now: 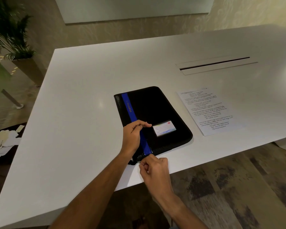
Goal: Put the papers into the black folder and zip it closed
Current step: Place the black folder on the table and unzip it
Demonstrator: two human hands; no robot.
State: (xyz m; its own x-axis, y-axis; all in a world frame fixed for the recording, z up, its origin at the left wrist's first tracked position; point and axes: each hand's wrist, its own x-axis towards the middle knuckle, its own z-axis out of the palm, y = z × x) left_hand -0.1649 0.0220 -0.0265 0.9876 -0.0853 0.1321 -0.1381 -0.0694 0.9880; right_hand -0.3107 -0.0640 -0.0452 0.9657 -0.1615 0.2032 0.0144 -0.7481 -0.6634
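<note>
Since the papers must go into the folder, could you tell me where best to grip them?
Probably the near corner of the papers, from the front edge of the table: they lie flat, so fingers must lift an edge, and that corner lies closest.

**Pinch at the near corner**

A black fabric folder with a blue stripe lies on the white table. The left hand holds it down, fingers curled; the right hand pinches its metal zipper pull. Printed white paper sheets lie just beside it.
</note>
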